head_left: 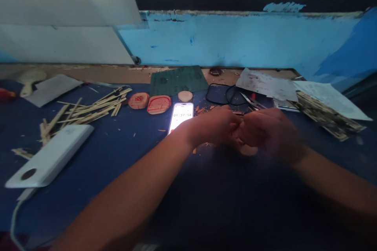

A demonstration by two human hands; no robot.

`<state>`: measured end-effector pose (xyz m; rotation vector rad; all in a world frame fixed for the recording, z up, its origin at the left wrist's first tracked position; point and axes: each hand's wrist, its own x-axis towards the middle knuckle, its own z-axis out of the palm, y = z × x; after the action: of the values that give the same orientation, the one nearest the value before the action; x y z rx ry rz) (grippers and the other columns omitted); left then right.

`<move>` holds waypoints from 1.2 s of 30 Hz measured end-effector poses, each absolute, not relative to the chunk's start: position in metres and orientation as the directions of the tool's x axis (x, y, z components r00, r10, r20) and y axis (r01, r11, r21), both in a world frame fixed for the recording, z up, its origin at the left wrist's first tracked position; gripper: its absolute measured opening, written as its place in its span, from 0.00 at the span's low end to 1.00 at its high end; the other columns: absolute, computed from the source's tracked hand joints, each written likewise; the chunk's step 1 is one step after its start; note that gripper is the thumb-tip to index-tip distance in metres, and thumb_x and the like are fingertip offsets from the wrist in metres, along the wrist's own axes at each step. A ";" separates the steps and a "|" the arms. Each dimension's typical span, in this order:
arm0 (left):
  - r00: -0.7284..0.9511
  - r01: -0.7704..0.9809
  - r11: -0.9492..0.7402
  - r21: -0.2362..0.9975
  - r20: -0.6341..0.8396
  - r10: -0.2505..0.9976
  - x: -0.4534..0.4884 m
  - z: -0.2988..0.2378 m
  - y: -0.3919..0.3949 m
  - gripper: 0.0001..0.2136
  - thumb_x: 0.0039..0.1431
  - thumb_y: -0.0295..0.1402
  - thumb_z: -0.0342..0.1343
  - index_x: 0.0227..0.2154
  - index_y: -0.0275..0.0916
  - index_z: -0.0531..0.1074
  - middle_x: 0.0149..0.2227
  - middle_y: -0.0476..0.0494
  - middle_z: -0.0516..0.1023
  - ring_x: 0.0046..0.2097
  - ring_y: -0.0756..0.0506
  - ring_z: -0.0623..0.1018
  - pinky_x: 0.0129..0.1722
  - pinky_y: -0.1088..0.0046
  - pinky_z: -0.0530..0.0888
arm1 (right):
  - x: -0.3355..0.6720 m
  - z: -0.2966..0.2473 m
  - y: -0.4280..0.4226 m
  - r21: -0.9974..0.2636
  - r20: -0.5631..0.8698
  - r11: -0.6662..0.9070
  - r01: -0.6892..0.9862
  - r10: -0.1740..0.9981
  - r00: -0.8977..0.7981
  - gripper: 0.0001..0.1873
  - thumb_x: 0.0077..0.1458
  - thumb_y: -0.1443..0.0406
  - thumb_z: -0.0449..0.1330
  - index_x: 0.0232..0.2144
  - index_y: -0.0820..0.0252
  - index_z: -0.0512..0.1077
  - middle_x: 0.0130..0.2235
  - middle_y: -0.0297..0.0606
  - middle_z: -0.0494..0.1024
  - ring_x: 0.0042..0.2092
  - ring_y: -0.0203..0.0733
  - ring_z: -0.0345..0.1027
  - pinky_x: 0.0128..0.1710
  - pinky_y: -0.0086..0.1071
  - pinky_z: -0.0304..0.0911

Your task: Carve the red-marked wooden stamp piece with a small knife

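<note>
My left hand [216, 125] and my right hand [265, 127] meet over the blue table, right of the middle. The fingers of both are curled in and pressed close together. What they grip is hidden behind the fingers, and the right hand is smeared by motion. Just below the fingers shows the edge of a pale round wooden piece [249, 150]; whether a hand holds it I cannot tell. Beside my left wrist lies a lit phone [179, 114] showing a timer. Wood shavings [206, 110] are scattered behind the left hand. Beyond the right hand, scissors [250, 101] lie with their blades apart.
Two reddish carved wooden pieces [159, 104] and a pale wooden disc [185, 96] lie near a green sheet [178, 80]. Thin wooden sticks [97, 108] and a white corded device [50, 157] are at left. Worn sheets [266, 84] and dark-stained strips [326, 115] lie at right.
</note>
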<state>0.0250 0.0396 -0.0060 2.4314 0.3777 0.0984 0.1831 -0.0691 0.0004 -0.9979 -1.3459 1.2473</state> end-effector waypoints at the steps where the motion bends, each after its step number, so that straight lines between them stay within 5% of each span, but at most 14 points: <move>1: 0.957 0.232 -0.742 0.629 -0.013 0.288 0.025 -0.006 0.039 0.09 0.53 0.37 0.70 0.35 0.41 0.79 0.34 0.48 0.78 0.35 0.47 0.76 0.33 0.71 0.68 | 0.183 0.000 -0.069 -0.990 0.127 0.116 -0.082 0.980 -0.153 0.28 0.68 0.57 0.59 0.15 0.56 0.64 0.17 0.30 0.60 0.20 0.35 0.51 0.19 0.34 0.49; 36: 0.946 0.261 -0.752 0.605 -0.006 0.324 0.025 -0.006 0.040 0.13 0.52 0.41 0.70 0.37 0.40 0.79 0.38 0.46 0.77 0.34 0.48 0.75 0.33 0.71 0.68 | 0.180 0.006 -0.068 -0.983 0.119 0.102 -0.154 0.987 -0.110 0.27 0.66 0.61 0.59 0.14 0.56 0.61 0.16 0.27 0.54 0.18 0.32 0.45 0.18 0.31 0.47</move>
<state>0.0251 0.0396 -0.0061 2.4623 0.4120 0.1310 0.1796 -0.0676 0.0057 -0.9596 -1.2341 1.2786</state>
